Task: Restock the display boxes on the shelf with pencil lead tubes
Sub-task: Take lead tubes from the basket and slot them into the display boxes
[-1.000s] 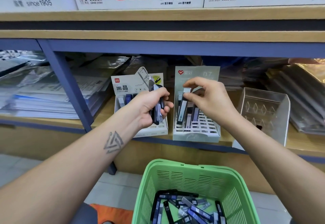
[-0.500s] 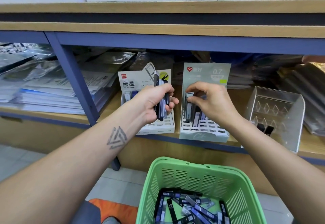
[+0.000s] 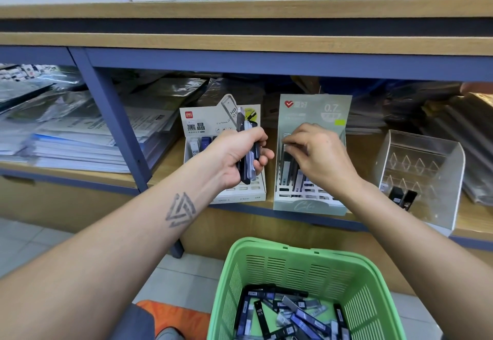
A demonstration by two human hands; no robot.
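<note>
Two hands work at the wooden shelf (image 3: 170,163). The left hand (image 3: 234,156) is curled round a small bundle of dark and clear pencil lead tubes (image 3: 249,150), held upright in front of the white cardboard display box (image 3: 240,195). The right hand (image 3: 320,155) reaches into the pale green display box marked 0.7 (image 3: 312,204), its fingertips (image 3: 289,140) pinching the top of a grey tube (image 3: 286,158) that stands in the back row of slots. The step in hand looks like seating that tube. Next, I judge, the right hand must let go and take another tube from the left hand's bundle. More tubes lie loose in the green plastic basket (image 3: 293,267) below. A clear acrylic bin (image 3: 426,158), nearly empty, stands at the right.
</note>
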